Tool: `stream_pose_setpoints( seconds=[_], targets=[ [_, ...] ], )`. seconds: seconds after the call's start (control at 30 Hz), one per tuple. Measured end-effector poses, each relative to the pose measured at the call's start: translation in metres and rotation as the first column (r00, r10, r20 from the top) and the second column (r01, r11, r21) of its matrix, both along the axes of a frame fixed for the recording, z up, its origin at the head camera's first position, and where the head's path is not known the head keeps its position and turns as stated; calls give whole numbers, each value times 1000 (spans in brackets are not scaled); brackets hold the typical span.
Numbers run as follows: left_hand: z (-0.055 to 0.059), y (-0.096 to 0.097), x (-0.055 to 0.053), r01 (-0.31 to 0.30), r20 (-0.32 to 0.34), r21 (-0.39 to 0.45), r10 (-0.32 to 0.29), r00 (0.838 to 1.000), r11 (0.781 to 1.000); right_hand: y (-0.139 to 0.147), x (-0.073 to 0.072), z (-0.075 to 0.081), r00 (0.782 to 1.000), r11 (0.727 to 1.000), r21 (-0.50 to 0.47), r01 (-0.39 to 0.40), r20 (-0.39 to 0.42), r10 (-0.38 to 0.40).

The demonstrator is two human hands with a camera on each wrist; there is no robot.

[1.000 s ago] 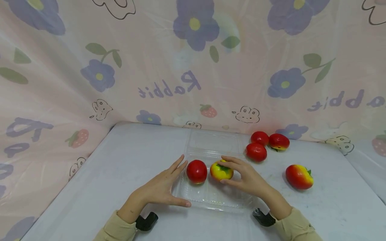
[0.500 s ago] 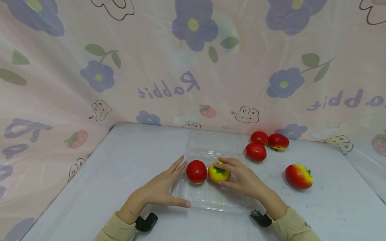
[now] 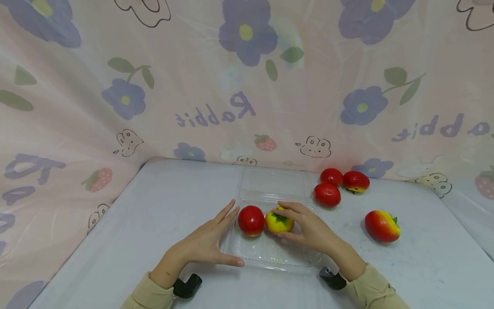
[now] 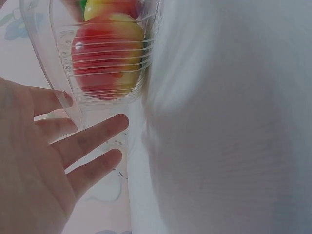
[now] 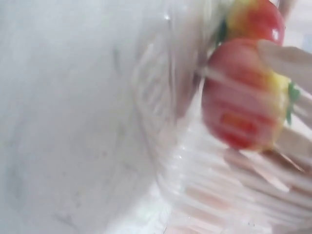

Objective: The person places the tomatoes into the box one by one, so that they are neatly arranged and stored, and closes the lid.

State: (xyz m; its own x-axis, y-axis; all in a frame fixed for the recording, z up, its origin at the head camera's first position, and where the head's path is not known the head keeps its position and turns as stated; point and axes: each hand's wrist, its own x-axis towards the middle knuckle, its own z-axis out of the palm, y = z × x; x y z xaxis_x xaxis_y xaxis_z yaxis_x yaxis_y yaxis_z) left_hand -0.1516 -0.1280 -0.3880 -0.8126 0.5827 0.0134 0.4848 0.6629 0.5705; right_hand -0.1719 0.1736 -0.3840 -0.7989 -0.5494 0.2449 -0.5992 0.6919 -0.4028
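The right hand pinches a yellow-and-red fruit inside the clear container, just beside a mostly red fruit; the left hand, fingers spread, seems from here to touch the container.

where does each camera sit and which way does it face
Head: worn on the head, facing forward and down at the white table and clear plastic hinged container; left hand, right hand and beige sleeves show.
Left wrist: on that wrist, facing the container's side, mostly red round fruit nearest; the open left hand shows.
Right wrist: on that wrist, facing the yellow-and-red round fruit with green leaves through clear plastic; blurred parts of the right hand show.
Shared: both wrist views show both fruits.
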Motion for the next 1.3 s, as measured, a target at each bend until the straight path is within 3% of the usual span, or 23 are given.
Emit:
stream_pose_setpoints(
  seconds=[0.8,1.13,1.3],
  targets=[
    [0,0,-1,3,1,5,-3,1000,1000,28,7,9,999,993,-109,51,16,-50],
    [0,0,0,0,11,5,0,1000,1000,38,10,11,994,990,-137,44,-90,-57],
    [0,0,0,3,9,4,-3,1000,1000,42,13,15,991,988,-139,68,-103,-83]
  ],
)
